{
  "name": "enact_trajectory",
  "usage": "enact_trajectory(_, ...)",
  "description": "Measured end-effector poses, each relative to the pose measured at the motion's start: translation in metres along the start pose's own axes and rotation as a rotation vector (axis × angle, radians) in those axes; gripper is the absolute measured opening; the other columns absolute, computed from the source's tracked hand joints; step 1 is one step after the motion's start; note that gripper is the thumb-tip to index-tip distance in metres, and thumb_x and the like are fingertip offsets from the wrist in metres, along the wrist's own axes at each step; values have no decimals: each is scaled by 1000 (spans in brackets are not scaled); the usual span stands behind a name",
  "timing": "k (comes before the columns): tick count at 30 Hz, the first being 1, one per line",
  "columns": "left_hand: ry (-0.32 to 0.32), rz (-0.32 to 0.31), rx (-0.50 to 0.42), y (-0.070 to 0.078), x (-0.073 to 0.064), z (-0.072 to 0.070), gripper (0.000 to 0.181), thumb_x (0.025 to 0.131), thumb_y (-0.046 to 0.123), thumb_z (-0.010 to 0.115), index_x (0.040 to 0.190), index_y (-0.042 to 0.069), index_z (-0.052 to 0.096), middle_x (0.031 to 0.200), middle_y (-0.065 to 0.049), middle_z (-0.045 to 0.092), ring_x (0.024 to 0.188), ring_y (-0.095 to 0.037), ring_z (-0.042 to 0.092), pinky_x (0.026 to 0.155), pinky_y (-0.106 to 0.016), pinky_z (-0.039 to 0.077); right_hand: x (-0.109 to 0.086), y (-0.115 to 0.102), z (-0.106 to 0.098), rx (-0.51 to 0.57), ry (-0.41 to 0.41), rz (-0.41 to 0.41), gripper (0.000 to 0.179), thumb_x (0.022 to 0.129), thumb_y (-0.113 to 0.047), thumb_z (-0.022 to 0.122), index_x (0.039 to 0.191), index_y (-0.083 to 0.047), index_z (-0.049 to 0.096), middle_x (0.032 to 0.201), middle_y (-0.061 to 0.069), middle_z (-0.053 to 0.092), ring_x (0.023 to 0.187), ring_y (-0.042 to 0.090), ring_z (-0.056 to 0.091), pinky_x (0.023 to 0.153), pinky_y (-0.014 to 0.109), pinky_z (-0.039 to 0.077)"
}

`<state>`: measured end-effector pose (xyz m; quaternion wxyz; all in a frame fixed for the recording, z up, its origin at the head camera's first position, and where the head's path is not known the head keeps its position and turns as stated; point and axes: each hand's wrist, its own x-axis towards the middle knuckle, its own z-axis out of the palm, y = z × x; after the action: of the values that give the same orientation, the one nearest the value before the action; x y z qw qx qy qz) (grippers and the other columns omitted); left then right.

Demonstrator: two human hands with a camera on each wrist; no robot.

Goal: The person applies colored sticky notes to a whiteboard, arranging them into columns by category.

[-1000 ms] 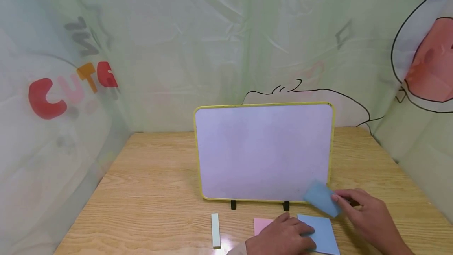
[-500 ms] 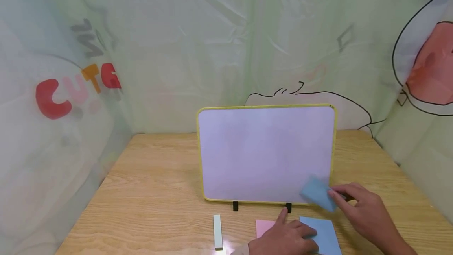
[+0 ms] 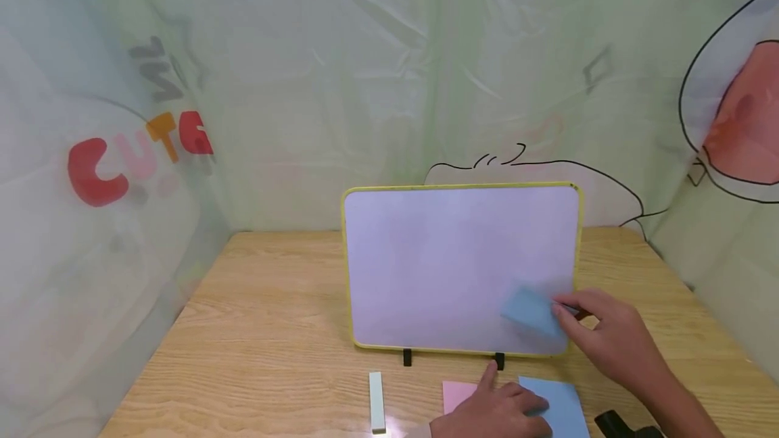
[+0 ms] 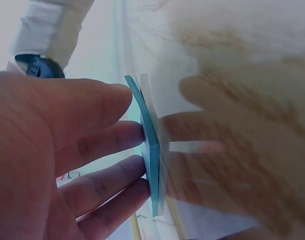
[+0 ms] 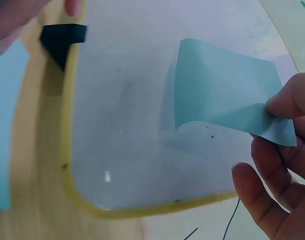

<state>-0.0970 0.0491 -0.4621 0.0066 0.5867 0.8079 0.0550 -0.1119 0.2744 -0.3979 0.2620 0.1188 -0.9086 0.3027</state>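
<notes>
A blue sticky note (image 3: 526, 309) is pinched between the thumb and fingers of my right hand (image 3: 615, 336), before the lower right part of a yellow-framed whiteboard (image 3: 450, 262). In the right wrist view the note (image 5: 225, 82) curves away from the thumb, its far edge close to the board. My left hand (image 3: 496, 411) rests at the front, several fingertips on a blue sticky note pad (image 3: 562, 404) lying on the table. Its index finger points at a black foot (image 3: 500, 361) of the board. A pink sticky note pad (image 3: 458, 394) is partly hidden by this hand.
A pale narrow bar (image 3: 377, 403) lies left of the pink pad on the wooden table (image 3: 274, 303). Printed curtains (image 3: 316, 86) hang behind and at both sides. A black object (image 3: 615, 424) shows at the bottom edge near the right wrist.
My right hand has moved the blue note up and left, further over the whiteboard. The left index finger has stretched forward to the board's foot. The view has shifted slightly.
</notes>
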Motion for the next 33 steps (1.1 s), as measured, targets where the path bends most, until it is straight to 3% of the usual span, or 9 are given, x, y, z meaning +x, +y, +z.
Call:
enact_trajectory(15, -67, -8, -1, -2, 6, 0, 36, 100, 50, 55, 132, 35, 64, 145, 15, 48, 129, 2, 41, 110, -45, 30, 26, -3, -3, -11, 113, -140, 17, 81, -1, 78, 98, -5, 78, 87, 3, 69, 76, -8, 54, 61, 12, 42)
enact_trajectory(20, -48, 2, 23, -2, 5, 0, 34, 100, 50, 55, 129, 35, 66, 143, 15, 50, 127, 2, 42, 108, -41, 31, 32, -3, -6, 2, 150, -152, 17, 82, -1, 78, 98, -4, 78, 87, 6, 70, 75, -10, 53, 61, 11, 42)
enact_trajectory(26, -84, -11, 64, -3, 7, -3, 35, 99, 53, 55, 130, 39, 65, 144, 18, 48, 127, 4, 40, 107, -34, 31, 40, -4, -12, 6, 208, -154, 19, 81, 0, 78, 99, -4, 79, 87, 9, 72, 76, -17, 51, 59, 12, 41)
enact_trajectory(29, -75, 0, 92, -3, 7, -4, 34, 99, 53, 55, 128, 40, 66, 142, 18, 49, 125, 4, 42, 104, -27, 32, 45, -7, -15, 13, 241, -155, 19, 82, 1, 77, 100, -4, 79, 89, 1, 72, 78, -18, 50, 60, 11, 41)
enact_trajectory(33, -36, 19, 118, -3, 7, -4, 32, 99, 52, 56, 127, 40, 67, 139, 18, 52, 123, 4, 44, 103, -18, 31, 53, -12, -19, 27, 285, -140, 18, 83, -1, 75, 101, -4, 79, 97, -26, 65, 82, -20, 49, 61, 9, 39)
